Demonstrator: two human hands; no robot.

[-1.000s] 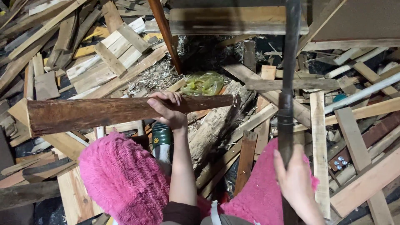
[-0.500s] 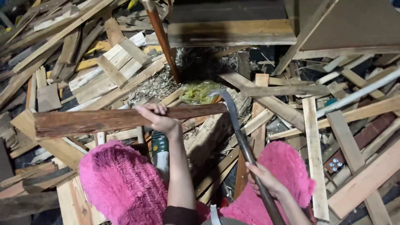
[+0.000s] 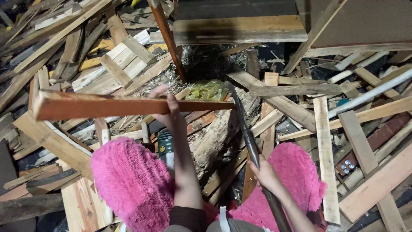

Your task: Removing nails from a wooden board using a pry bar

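Scrap timber covers the whole floor: pale broken planks (image 3: 128,60), splintered boards and slats piled every way, with a heavy wooden beam (image 3: 240,29) across the top and white pipes (image 3: 369,92) at the right. Pink fluffy trousers (image 3: 133,184) cover the person's knees. Their left hand (image 3: 165,109) is closed around a long reddish-brown wooden plank (image 3: 116,105), held level above the heap. Their right hand (image 3: 264,174) grips the dark handle of a curved metal blade tool (image 3: 244,124), whose tip meets the plank's right end just beside a crumpled yellow-green plastic bag (image 3: 208,90). It looks like a chopping step, calling for a steady plank and a controlled stroke.
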